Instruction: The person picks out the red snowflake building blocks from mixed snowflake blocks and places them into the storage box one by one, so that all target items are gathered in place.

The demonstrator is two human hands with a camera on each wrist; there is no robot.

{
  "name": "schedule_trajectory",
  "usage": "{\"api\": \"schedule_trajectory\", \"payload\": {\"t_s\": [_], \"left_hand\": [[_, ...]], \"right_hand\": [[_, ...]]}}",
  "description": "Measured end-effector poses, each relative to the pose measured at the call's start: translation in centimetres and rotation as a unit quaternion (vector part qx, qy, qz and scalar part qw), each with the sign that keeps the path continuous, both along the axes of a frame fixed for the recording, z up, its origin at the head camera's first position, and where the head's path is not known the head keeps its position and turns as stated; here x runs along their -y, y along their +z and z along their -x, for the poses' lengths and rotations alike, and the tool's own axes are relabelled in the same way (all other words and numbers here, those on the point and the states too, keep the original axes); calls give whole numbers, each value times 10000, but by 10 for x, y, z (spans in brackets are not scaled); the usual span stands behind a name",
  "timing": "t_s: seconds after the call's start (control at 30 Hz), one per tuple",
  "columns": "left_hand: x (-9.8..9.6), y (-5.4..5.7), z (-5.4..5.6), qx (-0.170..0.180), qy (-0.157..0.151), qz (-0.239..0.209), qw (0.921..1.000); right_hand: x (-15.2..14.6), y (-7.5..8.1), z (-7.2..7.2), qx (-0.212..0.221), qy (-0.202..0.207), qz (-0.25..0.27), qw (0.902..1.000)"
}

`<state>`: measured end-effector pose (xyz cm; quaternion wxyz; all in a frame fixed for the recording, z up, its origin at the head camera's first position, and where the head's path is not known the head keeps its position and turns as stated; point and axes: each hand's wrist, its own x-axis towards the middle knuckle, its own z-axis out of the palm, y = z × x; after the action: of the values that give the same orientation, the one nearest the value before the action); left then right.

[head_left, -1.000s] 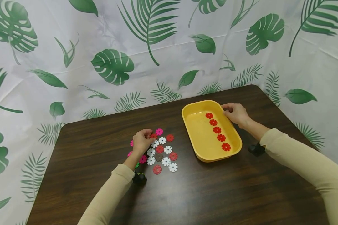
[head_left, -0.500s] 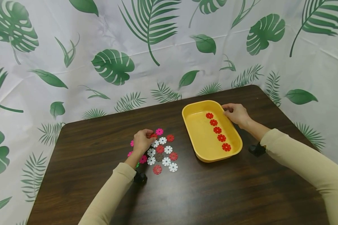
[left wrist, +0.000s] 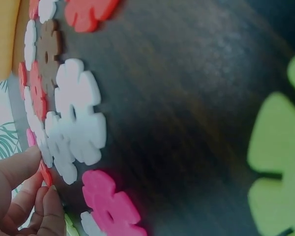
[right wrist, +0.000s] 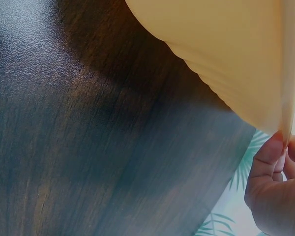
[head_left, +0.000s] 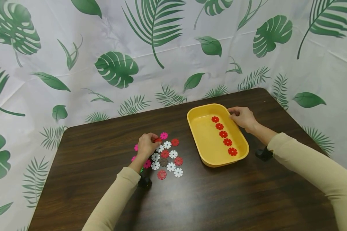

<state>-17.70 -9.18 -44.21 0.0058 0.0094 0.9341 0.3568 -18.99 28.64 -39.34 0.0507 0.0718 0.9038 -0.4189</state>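
Observation:
My left hand pinches a red notched flower-shaped disc at the far side of a loose cluster of such discs. In the left wrist view, the held red disc shows edge-on between thumb and fingertips, with white discs right beside it. My right hand grips the far right rim of a yellow tray. Several red discs lie in a row along the tray's right half. The right wrist view shows thumb and fingers pinching the tray's rim.
Around the left hand lie white, red and pink discs and a brown disc; the forearm partly hides some. A lime-green disc is close to the left wrist camera. Behind the dark wood table hangs a leaf-print cloth.

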Motion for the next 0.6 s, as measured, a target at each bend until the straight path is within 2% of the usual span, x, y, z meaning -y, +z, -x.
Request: {"api": "schedule_trajectory", "payload": {"t_s": [0.4,0.6], "left_hand": [[1,-8,-1,-412,11,-235,9989],[3,-7,-3,-430,25,-423,9982]], "right_hand": [[-1,0,-1,-31,97,6,9999],[-1,1,-3,-35,86,49,9999]]}}
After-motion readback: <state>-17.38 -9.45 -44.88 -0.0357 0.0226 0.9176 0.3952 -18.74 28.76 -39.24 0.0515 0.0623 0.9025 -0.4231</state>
